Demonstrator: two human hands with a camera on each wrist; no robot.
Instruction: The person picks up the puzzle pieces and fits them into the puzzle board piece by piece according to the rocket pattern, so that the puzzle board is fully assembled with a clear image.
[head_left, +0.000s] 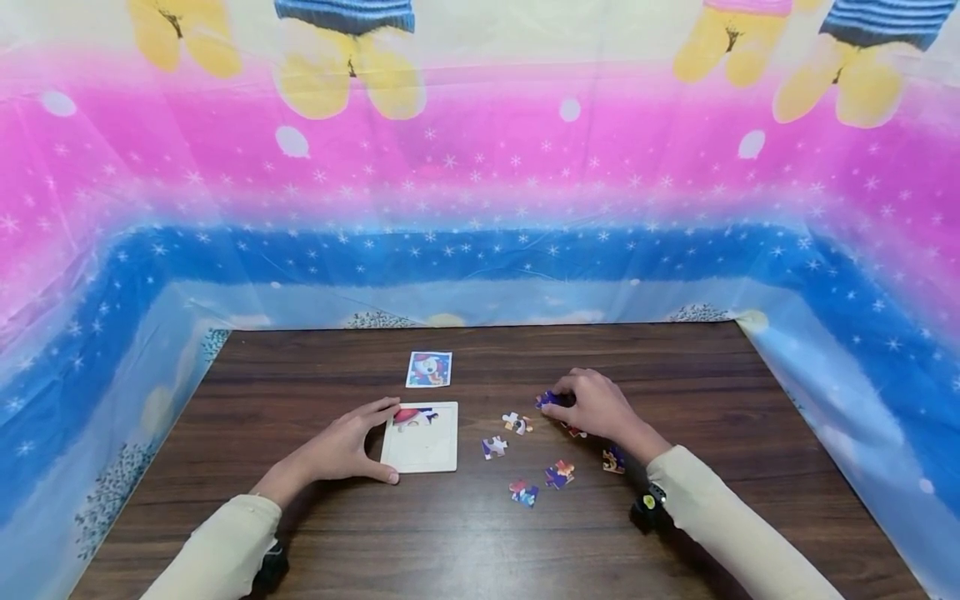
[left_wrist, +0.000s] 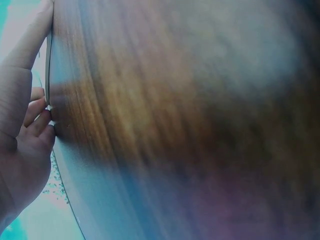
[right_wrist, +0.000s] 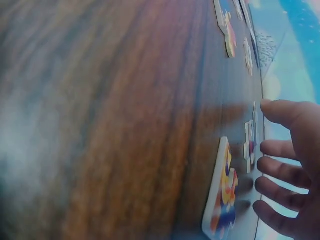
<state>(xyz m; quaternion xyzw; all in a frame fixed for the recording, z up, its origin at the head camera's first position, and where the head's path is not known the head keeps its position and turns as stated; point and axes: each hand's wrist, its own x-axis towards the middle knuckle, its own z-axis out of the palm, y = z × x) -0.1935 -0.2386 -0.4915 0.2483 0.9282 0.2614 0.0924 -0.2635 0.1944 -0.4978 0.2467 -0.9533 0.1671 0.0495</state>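
My left hand (head_left: 345, 446) holds the square white puzzle board (head_left: 423, 446) at its left side, with the thumb at the lower left corner and fingers at the upper left. Some assembled pieces (head_left: 416, 415) with red and white print lie along the board's top. Over the right part of the table, my right hand (head_left: 596, 404) has thumb and index fingertips at a purple puzzle piece (head_left: 546, 400). In the right wrist view the right fingers (right_wrist: 282, 167) are spread and nearly straight, just above the tabletop. A reddish piece (head_left: 575, 431) is partly hidden under that hand.
Between the board and right hand lie a piece with an eye (head_left: 517, 423) and a whitish piece (head_left: 494, 448). Nearer me are an orange-purple piece (head_left: 559, 474) and a red-blue piece (head_left: 523, 492). A purple-gold piece (head_left: 613, 460) sits by the right wrist. Behind the board is a picture card (head_left: 429, 369).
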